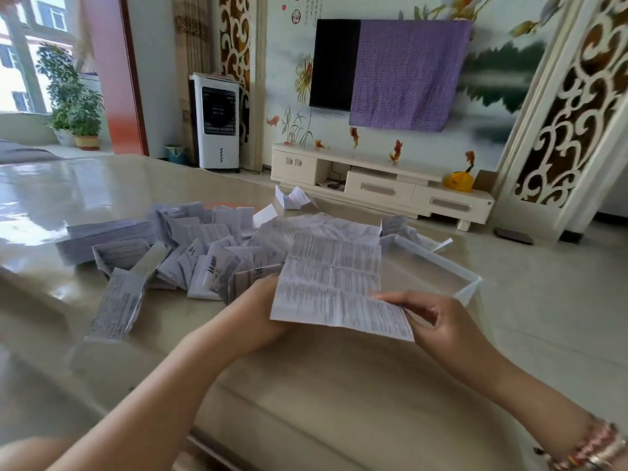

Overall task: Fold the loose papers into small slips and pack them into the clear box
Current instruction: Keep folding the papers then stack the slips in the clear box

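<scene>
I hold an unfolded printed paper sheet [334,283] above the table, creased into panels. My left hand [258,309] grips its lower left edge from behind, fingers hidden by the sheet. My right hand [438,317] pinches its lower right edge between thumb and fingers. Just behind the sheet to the right stands the clear box [438,263], its inside mostly hidden by the sheet. A heap of folded paper slips [200,253] lies left of the sheet, beside a flat stack of papers [102,237].
The glossy beige table [306,396] runs to the near edge. Two loose folded slips [294,198] lie at the far table edge. Beyond are a white TV cabinet [380,185], a covered wall television [387,69] and an air cooler [217,120].
</scene>
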Demonstrator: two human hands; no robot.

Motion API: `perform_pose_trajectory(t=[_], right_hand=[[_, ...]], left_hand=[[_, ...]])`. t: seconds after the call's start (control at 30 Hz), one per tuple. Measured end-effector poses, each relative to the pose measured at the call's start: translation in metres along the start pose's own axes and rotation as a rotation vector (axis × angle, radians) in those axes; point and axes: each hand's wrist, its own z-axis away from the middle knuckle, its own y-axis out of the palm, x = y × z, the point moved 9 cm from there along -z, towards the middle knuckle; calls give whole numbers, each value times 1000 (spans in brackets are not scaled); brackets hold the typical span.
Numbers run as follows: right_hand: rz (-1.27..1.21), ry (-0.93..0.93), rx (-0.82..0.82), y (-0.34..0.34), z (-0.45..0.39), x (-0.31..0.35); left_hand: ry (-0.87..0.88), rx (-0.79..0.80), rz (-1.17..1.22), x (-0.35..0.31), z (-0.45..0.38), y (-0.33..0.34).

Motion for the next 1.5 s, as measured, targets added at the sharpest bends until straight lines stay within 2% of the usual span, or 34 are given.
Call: perform_pose_trajectory(t=[0.1,0.23,0.33,0.5,0.6,0.73,0.87,0.93,1.0,1.13,1.3,1.5], right_hand=[[23,46,35,0,14,-11],[79,97,155,6,18,-20],[20,143,310,21,20,-28],[23,134,384,29,13,-28],[-25,131,317,23,6,-24],[-62,344,184,11,-1,-39],[-100,404,99,16,-12,-38],[-31,430,71,20,-21,-41],[109,421,82,25,-31,-45],[428,356,126,35,-45,-40],[735,309,105,35,-52,-32],[814,294,80,39,-56,-40]], left_hand=[[-34,-15,-138,1,7,-4],[-74,-37,-5,12,14,-4],[-23,-7,-64,6,16,0],[104,78,-77,-8,20,9],[38,88,75,-4,22,7],[-140,62,184,9,23,9],[-275,2,205,13,22,7],[-337,-42,229,17,21,6],[-302,-125,198,19,19,0],[-336,-248,-71,28,20,-15],[-294,-159,-85,35,11,-5],[-223,-130,-204,31,-3,-5]])
